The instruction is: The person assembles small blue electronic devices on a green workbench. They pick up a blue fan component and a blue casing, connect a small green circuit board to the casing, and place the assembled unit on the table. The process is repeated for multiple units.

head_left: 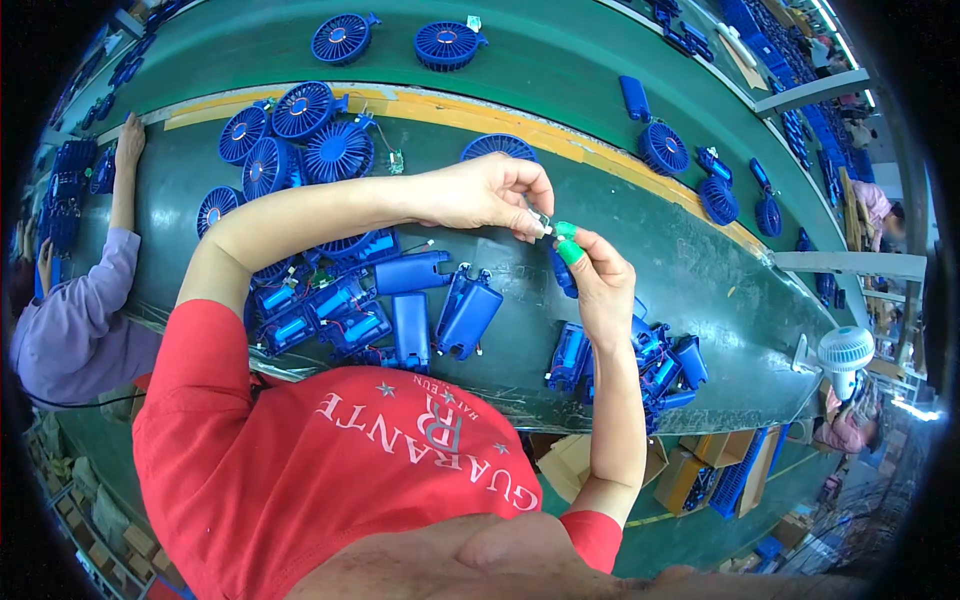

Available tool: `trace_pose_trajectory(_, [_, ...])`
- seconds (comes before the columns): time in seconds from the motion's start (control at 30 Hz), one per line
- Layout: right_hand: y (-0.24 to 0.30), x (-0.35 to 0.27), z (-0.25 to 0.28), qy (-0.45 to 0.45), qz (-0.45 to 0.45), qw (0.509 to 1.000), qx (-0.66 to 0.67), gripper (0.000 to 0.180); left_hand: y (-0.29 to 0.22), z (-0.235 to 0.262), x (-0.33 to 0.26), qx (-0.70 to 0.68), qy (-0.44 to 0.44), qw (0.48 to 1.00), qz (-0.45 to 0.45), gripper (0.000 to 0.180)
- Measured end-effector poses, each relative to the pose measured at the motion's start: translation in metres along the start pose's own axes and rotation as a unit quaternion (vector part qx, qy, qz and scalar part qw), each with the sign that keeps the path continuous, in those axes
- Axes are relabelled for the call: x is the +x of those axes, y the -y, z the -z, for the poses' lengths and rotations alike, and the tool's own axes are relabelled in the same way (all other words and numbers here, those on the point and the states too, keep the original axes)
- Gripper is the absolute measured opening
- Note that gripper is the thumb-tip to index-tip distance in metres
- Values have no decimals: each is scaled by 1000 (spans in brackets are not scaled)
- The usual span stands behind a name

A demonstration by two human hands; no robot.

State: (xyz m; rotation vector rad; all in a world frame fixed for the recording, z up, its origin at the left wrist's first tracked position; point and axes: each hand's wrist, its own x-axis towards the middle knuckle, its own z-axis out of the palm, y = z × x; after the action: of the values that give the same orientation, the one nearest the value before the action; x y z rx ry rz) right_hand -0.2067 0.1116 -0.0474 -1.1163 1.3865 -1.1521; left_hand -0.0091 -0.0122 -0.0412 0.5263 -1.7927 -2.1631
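My left hand (488, 196) pinches a small pale circuit board (540, 224) between thumb and fingertips. Close against it is my right hand (602, 285), with green covers on thumb and forefinger. Its fingertips are pressed together at the board's edge; whatever they grip is too small to make out. Below the fingertips hangs a blue part (562, 274), mostly hidden by my right hand. A round blue fan head (498, 146) lies on the bench just behind my left hand, partly covered by it.
Several blue fan heads (272, 165) crowd the left of the green bench (690, 270). Blue handle shells (410, 330) lie before me, more parts (655, 360) at right. Beyond a yellow strip, a green belt (560, 85) carries fans. A person (80, 300) sits at left; a white fan (845, 350) stands right.
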Motion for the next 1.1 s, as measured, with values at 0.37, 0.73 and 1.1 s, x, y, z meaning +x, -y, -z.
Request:
trace_pose_trajectory(0.37, [8, 1, -2, 49, 90, 991, -81, 13, 0, -3, -3, -49, 17, 998, 23, 20])
trace_pose_trajectory(0.73, [6, 11, -3, 75, 48, 996, -31, 11, 2, 3, 4, -29, 27, 999, 37, 19])
trace_pose_trajectory(1.1, [43, 33, 23, -84, 249, 911, -318, 23, -34, 80, 126, 103, -159, 975, -120, 22])
